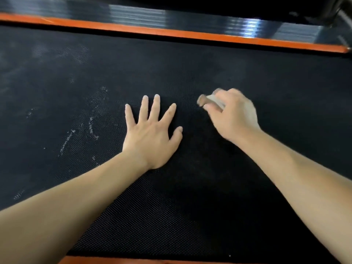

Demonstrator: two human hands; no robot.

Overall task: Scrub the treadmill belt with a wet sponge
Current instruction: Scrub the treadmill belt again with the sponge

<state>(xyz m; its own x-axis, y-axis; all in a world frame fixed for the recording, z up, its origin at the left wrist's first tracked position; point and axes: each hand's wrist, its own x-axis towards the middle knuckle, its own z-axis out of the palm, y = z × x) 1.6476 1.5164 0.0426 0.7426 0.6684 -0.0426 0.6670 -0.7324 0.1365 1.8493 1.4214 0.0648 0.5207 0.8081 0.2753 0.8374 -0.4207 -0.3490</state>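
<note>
The black textured treadmill belt [190, 60] fills the view. My left hand [152, 134] lies flat on the belt near the middle, fingers spread and straight. My right hand [234, 115] is just to its right, blurred, its fingers curled around a small pale sponge [209, 101] with a brownish edge that pokes out to the left of the fingers, down at the belt's surface. White streaks and specks [91, 122] mark the belt to the left of my left hand.
An orange strip [171, 33] runs along the belt's far side, with a glossy dark side rail [171, 16] beyond it. Another orange edge [114, 261] shows at the bottom of the view.
</note>
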